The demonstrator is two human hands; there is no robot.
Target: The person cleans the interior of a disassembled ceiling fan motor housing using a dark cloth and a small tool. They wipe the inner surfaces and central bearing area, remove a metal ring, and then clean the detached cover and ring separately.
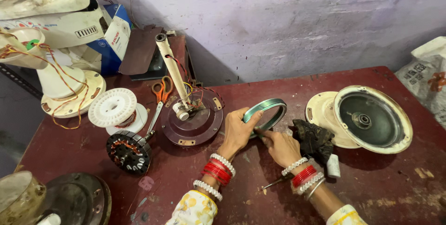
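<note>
My left hand [238, 130] grips a teal metal ring [268, 110] and holds it on edge on the dark red table [186, 183]. My right hand [281, 147] presses against the ring's lower inner side and holds a thin tool whose tip [272, 184] sticks out below the wrist. Both wrists wear red and white bangles. A dark greasy rag [315, 140] lies just right of my right hand.
A cream fan motor cover [371, 119] lies at the right. A brown fan base with an upright white rod [191, 122] stands left of the ring, next to orange scissors [162, 91], a white wire spool [113, 108] and a wound stator [128, 151]. Fan parts crowd the left edge.
</note>
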